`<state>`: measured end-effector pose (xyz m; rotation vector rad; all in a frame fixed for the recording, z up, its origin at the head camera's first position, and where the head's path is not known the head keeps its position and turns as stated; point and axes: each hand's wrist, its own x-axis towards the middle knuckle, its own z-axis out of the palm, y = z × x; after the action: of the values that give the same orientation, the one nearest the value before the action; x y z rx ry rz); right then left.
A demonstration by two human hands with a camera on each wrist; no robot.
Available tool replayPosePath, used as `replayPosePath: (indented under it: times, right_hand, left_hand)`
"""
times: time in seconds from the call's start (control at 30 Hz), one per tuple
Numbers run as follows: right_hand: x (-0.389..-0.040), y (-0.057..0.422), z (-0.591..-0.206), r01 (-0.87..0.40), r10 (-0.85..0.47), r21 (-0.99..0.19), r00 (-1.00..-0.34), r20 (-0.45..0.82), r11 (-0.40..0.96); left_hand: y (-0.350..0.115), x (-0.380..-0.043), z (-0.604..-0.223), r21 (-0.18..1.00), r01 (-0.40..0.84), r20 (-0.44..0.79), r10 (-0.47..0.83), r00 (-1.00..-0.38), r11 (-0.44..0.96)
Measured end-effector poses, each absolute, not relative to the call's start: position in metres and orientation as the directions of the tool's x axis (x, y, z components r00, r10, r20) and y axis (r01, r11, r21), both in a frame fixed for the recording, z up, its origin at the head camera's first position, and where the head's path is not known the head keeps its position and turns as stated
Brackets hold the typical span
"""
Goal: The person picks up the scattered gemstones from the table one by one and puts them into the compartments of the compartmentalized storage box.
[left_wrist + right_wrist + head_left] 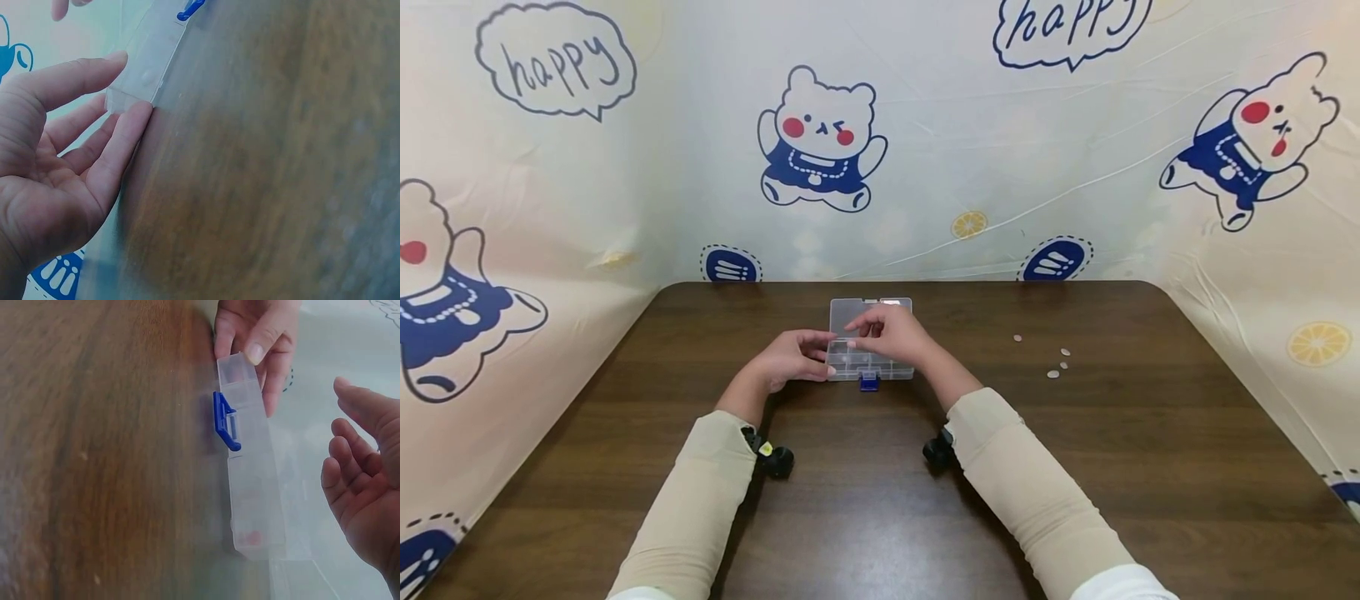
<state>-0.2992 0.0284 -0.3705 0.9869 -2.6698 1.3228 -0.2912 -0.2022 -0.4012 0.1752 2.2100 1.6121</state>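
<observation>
A clear plastic compartment box (pixel 880 369) with a blue latch (pixel 868 382) lies on the table, its lid (pixel 842 313) raised at the back. My left hand (pixel 792 358) holds the box's left end between thumb and fingers. Above the compartments hovers my right hand (pixel 891 332), fingers loosely bent and thumb apart from them; nothing shows between them in the right wrist view. Through the box wall there, a small reddish piece (pixel 252 538) is visible in an end compartment. Other contents are too blurred to tell.
Several small pale flat pieces lie on the brown table (pixel 850 517) to the right, among them a pinkish one (pixel 1018 338) and a whitish one (pixel 1053 374). A printed cloth (pixel 925 167) hangs behind and at both sides.
</observation>
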Motion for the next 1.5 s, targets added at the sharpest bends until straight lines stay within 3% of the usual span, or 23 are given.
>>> replayPosePath:
  times: [1.5]
  right_hand:
    - [-0.269,0.083,-0.371,-0.539,-0.467,-0.746,-0.815,0.344,0.392]
  left_hand:
    - [-0.200,-0.291,-0.403,0.936,-0.137,-0.240,0.301,-0.923,0.324]
